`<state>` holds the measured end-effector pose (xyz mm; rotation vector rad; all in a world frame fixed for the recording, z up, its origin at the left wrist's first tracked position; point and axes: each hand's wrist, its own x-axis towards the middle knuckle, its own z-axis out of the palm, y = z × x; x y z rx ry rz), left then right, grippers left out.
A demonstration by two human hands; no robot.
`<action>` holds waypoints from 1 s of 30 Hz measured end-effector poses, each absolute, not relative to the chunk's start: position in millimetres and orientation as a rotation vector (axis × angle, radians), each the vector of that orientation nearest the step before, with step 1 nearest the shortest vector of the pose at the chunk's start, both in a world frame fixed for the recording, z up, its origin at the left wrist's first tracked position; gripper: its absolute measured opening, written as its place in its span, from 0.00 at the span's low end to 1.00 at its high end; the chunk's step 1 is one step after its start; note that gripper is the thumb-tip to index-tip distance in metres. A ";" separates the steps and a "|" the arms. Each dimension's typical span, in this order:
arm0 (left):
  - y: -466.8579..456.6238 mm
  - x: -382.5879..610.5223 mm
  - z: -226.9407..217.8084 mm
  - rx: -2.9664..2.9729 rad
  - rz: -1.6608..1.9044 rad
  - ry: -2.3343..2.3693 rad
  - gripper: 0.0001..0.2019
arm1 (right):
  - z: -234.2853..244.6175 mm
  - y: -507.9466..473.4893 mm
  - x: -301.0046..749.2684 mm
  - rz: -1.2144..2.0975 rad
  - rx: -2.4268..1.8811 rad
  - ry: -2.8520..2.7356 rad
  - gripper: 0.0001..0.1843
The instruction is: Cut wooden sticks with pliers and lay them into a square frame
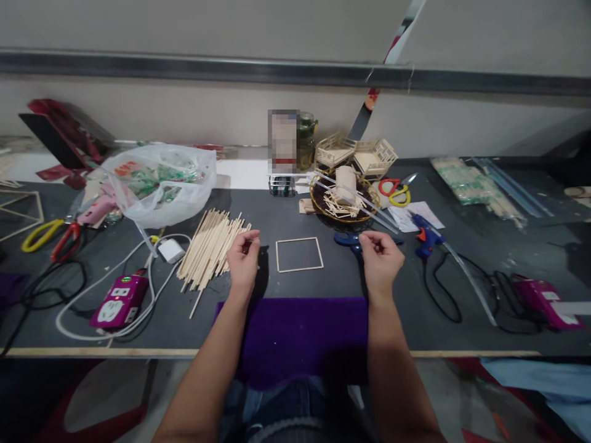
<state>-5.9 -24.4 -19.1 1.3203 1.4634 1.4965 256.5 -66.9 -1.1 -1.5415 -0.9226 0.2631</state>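
Note:
A thin square frame of wooden sticks (pixel 299 254) lies flat on the dark table (pixel 466 320) between my two hands. My left hand (pixel 242 261) rests beside a heap of several loose bamboo sticks (pixel 210 248), with its fingers curled in; what they hold, if anything, is too small to name. To the right of the frame, my right hand (pixel 381 261) has its fingers curled too, and nothing shows in them. Just beyond that hand lie blue-handled scissors (pixel 351 240). A purple cloth (pixel 300 338) covers the table edge under my wrists.
A blue glue gun (pixel 427 239) with a black cord lies right. A dark bowl (pixel 318 200) holds stick scraps and a roll. Small stick-built boxes (pixel 355 154) stand behind it. A plastic bag (pixel 159 181), a purple power strip (pixel 120 300), a pink glue gun (pixel 95 211) and red and yellow scissors (pixel 48 237) lie left.

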 end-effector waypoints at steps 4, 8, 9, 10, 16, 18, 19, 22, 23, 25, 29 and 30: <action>-24.4 -5.2 -19.1 1.224 1.488 1.445 0.10 | -0.7 -67.1 256.3 0.266 -1.528 -0.923 0.12; -24.9 -4.6 -19.4 1.273 1.461 1.472 0.10 | -0.3 -66.9 256.4 0.267 -1.523 -0.923 0.12; -25.6 -3.9 -18.9 1.320 1.455 1.486 0.10 | -0.3 -66.8 256.3 0.266 -1.523 -0.923 0.12; -26.6 -2.8 -17.9 1.391 1.445 1.494 0.10 | -0.3 -66.8 256.2 0.265 -1.524 -0.923 0.12; -39.9 16.9 -8.9 2.209 1.007 1.329 0.23 | -0.3 -67.1 255.0 0.282 -1.543 -0.932 0.13; -43.8 27.1 -8.3 2.426 0.786 1.321 0.28 | -0.2 -67.4 254.4 0.287 -1.547 -0.942 0.13; -44.9 32.2 -8.8 2.497 0.706 1.340 0.30 | 0.0 -67.5 253.8 0.289 -1.550 -0.947 0.13; -44.8 44.7 -12.8 2.588 0.569 1.425 0.33 | 0.4 -67.7 251.4 0.305 -1.550 -0.952 0.13; -43.9 47.5 -14.6 2.598 0.533 1.445 0.34 | 0.5 -67.7 250.5 0.311 -1.546 -0.952 0.12; -41.9 51.0 -18.0 2.611 0.469 1.463 0.35 | 0.3 -67.5 248.8 0.319 -1.539 -0.957 0.12; -40.1 51.0 -21.4 2.628 0.418 1.453 0.36 | -1.0 -67.3 247.7 0.324 -1.550 -0.988 0.12; -40.2 50.3 -21.4 2.631 0.423 1.447 0.35 | -1.3 -67.4 247.6 0.321 -1.555 -0.997 0.12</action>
